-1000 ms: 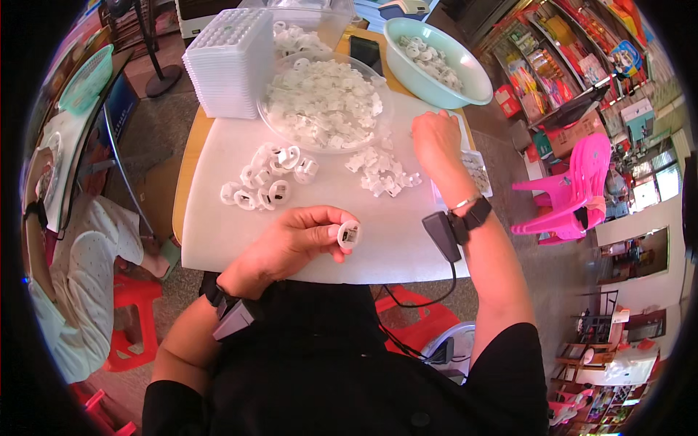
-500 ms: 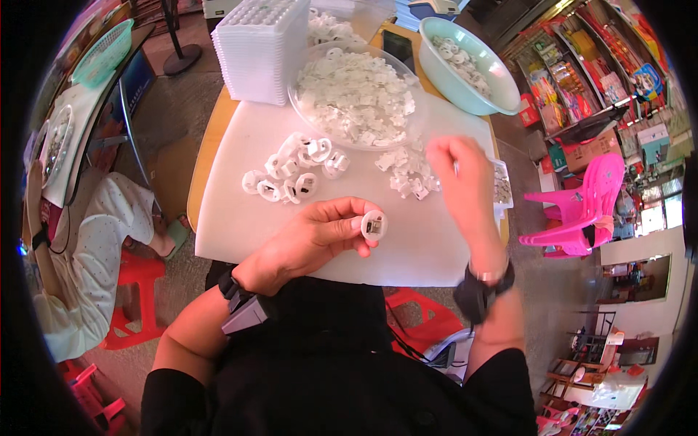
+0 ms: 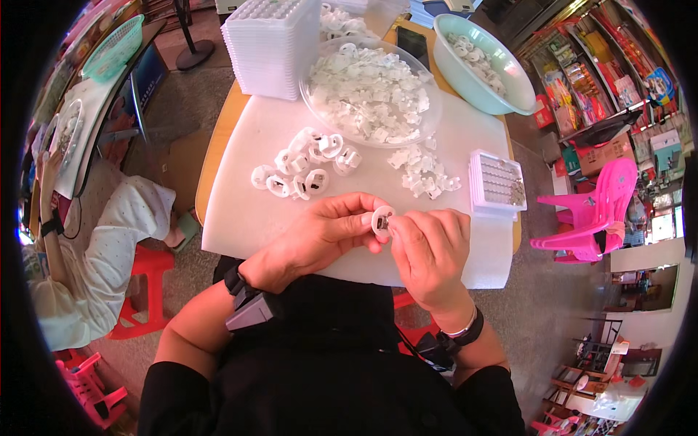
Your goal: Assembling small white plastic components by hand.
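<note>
My left hand (image 3: pixel 331 231) pinches a small round white plastic housing (image 3: pixel 382 221) with a dark and metallic insert in its opening. My right hand (image 3: pixel 430 248) is closed, thumb against forefinger, right at the housing's right edge; whatever those fingertips hold is hidden. Beyond my left hand lies a cluster of similar round white housings (image 3: pixel 304 161). Farther right, small flat white plastic pieces (image 3: pixel 422 171) lie loose in a heap. Behind them stands a clear round tray (image 3: pixel 314 109) full of more such pieces.
A tall stack of white trays (image 3: pixel 265 54) stands at the back left. A pale green basin (image 3: pixel 520 94) of white parts is at the back right. A shallow white tray (image 3: pixel 498 180) with small parts sits at the right edge. Another person (image 3: pixel 109 247) sits at the left; a pink chair (image 3: pixel 592 211) stands right.
My right hand has come down and left from above the table's right side to the housing, fingertips meeting its edge. My left hand keeps its hold. The view has shifted slightly.
</note>
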Demonstrator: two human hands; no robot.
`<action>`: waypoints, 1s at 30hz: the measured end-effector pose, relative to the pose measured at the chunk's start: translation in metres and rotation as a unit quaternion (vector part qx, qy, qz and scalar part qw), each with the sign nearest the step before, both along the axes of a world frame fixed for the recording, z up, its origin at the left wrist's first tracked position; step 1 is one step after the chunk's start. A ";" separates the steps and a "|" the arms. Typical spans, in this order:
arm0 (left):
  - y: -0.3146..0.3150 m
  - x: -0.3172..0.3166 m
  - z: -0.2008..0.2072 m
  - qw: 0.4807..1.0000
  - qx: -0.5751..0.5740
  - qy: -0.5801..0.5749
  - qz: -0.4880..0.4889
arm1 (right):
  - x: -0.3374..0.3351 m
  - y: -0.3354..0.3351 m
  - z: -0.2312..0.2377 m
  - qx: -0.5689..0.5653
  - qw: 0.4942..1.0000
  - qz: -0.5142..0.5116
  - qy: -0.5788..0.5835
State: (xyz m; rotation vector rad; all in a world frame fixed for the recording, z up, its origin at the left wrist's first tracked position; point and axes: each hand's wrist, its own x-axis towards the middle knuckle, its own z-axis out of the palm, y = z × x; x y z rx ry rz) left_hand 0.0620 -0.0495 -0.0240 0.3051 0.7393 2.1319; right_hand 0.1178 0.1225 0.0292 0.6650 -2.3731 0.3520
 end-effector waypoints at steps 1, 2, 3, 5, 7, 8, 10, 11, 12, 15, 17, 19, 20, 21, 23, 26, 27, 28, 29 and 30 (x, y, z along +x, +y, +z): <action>0.000 0.000 -0.001 1.000 0.001 0.001 -0.002 | 0.000 0.000 -0.002 0.008 1.000 -0.007 0.005; 0.001 -0.001 -0.002 1.000 0.001 0.000 -0.002 | 0.001 0.000 -0.004 0.016 1.000 -0.015 0.010; 0.001 -0.001 -0.004 1.000 -0.002 -0.002 0.001 | 0.001 -0.001 -0.005 0.016 1.000 -0.016 0.009; 0.002 -0.001 -0.005 1.000 -0.006 -0.004 0.003 | 0.000 -0.003 -0.006 0.021 0.999 -0.028 -0.010; 0.003 -0.001 -0.006 1.000 -0.005 0.019 0.010 | -0.002 0.000 -0.002 -0.008 0.999 -0.018 -0.047; 0.002 -0.001 -0.006 1.000 -0.005 0.019 0.011 | -0.004 0.001 0.000 -0.036 0.996 -0.008 -0.083; 0.003 -0.002 -0.005 0.999 -0.025 0.041 0.012 | -0.005 0.004 0.003 -0.044 0.994 -0.002 -0.095; 0.003 -0.002 -0.006 0.999 -0.024 0.041 0.011 | -0.005 0.005 0.004 -0.052 0.993 0.004 -0.106; 0.003 -0.001 -0.006 0.998 -0.029 0.046 0.013 | -0.005 0.004 0.005 -0.052 0.993 0.004 -0.107; 0.004 -0.001 -0.006 0.998 -0.033 0.049 0.013 | -0.002 0.001 0.004 -0.016 0.996 -0.012 -0.092; 0.005 -0.002 -0.007 0.998 -0.034 0.047 0.013 | -0.001 0.000 0.000 0.012 0.998 -0.024 -0.059; 0.006 -0.003 -0.011 0.998 -0.038 0.056 0.007 | -0.001 -0.002 0.004 0.031 0.998 -0.021 -0.058; 0.006 -0.003 -0.011 0.998 -0.038 0.056 0.007 | -0.001 -0.002 0.005 0.051 0.997 -0.019 -0.056; 0.005 -0.003 -0.011 0.998 -0.040 0.055 0.009 | -0.003 -0.001 0.005 0.050 0.997 -0.018 -0.056; 0.005 -0.003 -0.010 0.998 -0.040 0.054 0.009 | -0.004 0.003 0.005 -0.045 0.991 0.005 -0.125; 0.005 -0.003 -0.009 0.997 -0.045 0.056 0.005 | 0.004 -0.001 0.002 -0.218 0.945 -0.027 -0.242; 0.005 -0.002 -0.008 0.997 -0.048 0.053 0.004 | 0.005 0.001 0.000 -0.218 0.945 -0.027 -0.242; 0.006 -0.002 -0.008 0.997 -0.052 0.050 0.004 | 0.005 0.005 -0.004 -0.204 0.951 0.000 -0.230; 0.006 -0.002 -0.008 0.997 -0.052 0.049 0.004 | 0.005 0.006 -0.007 -0.190 0.957 0.027 -0.218; 0.005 -0.002 -0.007 0.997 -0.053 0.049 0.003 | 0.006 0.006 -0.008 -0.191 0.957 0.027 -0.218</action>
